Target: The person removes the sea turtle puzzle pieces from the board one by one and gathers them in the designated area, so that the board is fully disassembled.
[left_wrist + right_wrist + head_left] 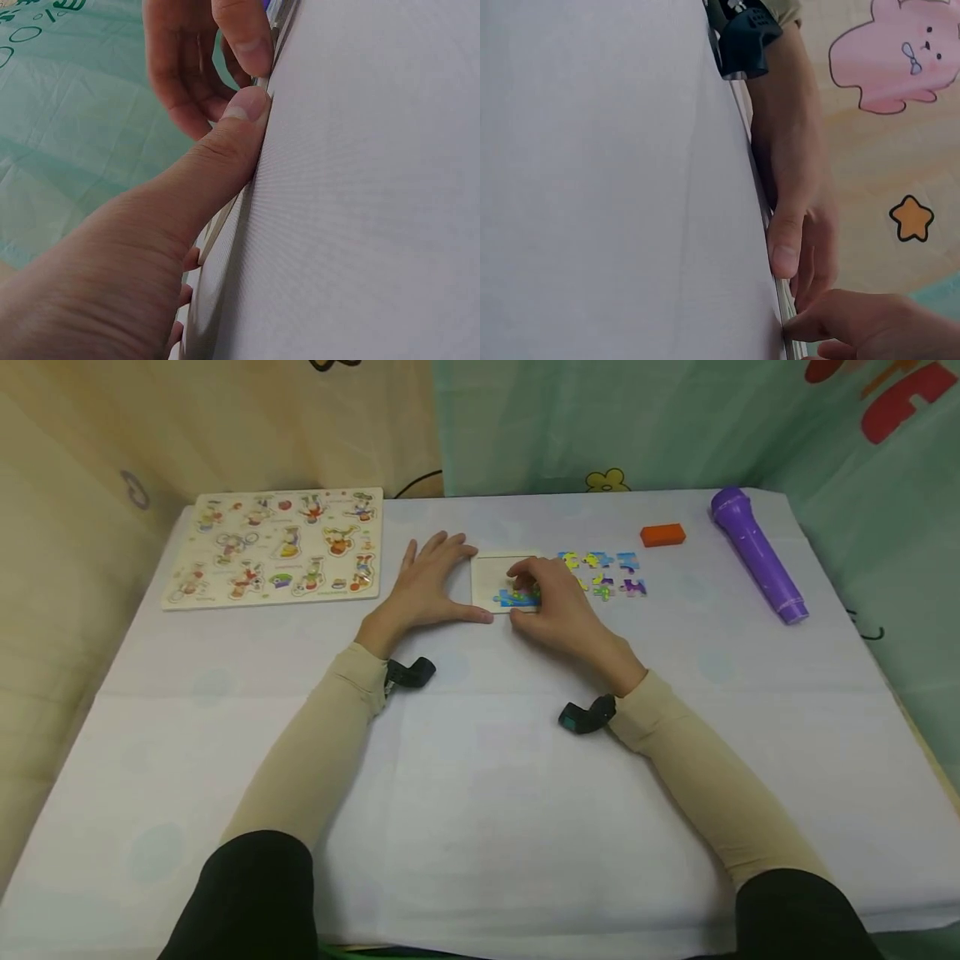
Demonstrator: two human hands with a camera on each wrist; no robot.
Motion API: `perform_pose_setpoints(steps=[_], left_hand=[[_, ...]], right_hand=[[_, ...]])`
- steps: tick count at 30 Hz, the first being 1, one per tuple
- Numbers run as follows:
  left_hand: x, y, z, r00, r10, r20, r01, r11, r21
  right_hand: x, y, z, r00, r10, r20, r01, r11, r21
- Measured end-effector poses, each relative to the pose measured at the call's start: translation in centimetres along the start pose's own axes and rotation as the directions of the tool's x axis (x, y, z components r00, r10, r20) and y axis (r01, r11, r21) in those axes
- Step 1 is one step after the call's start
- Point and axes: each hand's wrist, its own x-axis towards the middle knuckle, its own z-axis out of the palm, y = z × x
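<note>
A small pale puzzle board lies on the table, with joined blue and yellow puzzle pieces along its front part. My left hand is at the board's left side, its fingers spread and its thumb laid along the front edge. From the right, my right hand reaches over the board. Its thumb is down at the front edge and its other fingers are loosely bent above the pieces, with nothing visible between them. This hand hides the board's right part. Several loose puzzle pieces lie just beyond it.
A large picture board with animal figures stands at the back left of the white-covered table. An orange block and a purple cylinder with a wider head lie at the back right. Curtains hang behind the table.
</note>
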Motion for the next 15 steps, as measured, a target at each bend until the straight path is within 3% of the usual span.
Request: perform_pose_setpoints(steps=[9,15], left_hand=[[0.0,0.1,0.1,1.000,-0.001,0.003,0.001,1.000,-0.011],[-0.1,0.3,0.0,1.000,-0.005,0.000,0.005,1.000,-0.008]], right_hand=[[1.4,0.4,-0.8,0.989,0.031,0.141,-0.028,0.999,-0.021],[2.0,0.4,-0.9,0.983,0.058,0.175,-0.053,0.998,-0.030]])
